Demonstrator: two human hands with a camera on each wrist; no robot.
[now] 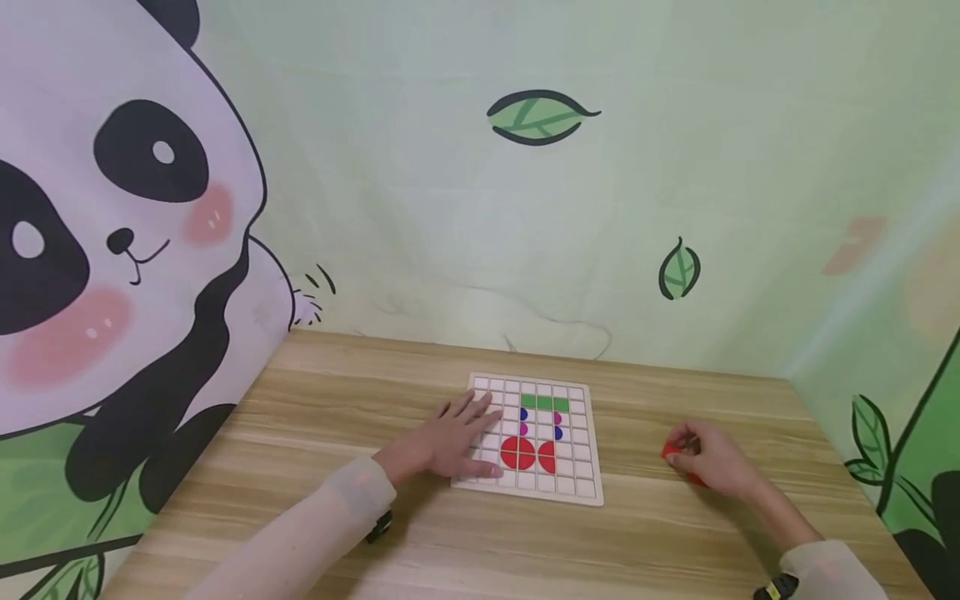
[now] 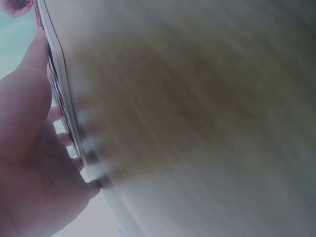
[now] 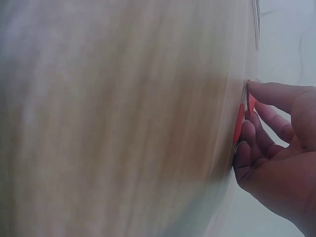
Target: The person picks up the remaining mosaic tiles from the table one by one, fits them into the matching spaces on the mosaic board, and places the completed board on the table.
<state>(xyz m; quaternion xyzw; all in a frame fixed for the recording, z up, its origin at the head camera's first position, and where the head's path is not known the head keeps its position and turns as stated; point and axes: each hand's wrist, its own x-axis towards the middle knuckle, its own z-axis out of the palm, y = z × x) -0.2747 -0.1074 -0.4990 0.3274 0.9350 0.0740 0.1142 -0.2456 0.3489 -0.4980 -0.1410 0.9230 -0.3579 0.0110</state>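
Observation:
A white square grid board (image 1: 577, 487) lies on the wooden table. My left hand (image 1: 450, 437) rests with spread, straight fingers on its left part; in the left wrist view the fingertips come down along the board's edge. Red quarter-circle tiles form a full disc (image 1: 517, 453) on the grid, beside a red half disc (image 1: 547, 457). Above them sit small blue and pink half-round tiles (image 1: 557, 418) and a row of green squares (image 1: 544, 402). Right of the board, my right hand (image 1: 712, 462) pinches a red tile (image 3: 252, 102) between thumb and fingers. Another red tile (image 3: 239, 123) shows beneath its curled fingers.
The wood-grain table (image 1: 360, 383) reaches back to a pale green printed backdrop (image 1: 405, 208) with leaves and a large panda (image 1: 157, 242) on the left. Dark bands (image 1: 776, 586) sit at both wrists, over light sleeves.

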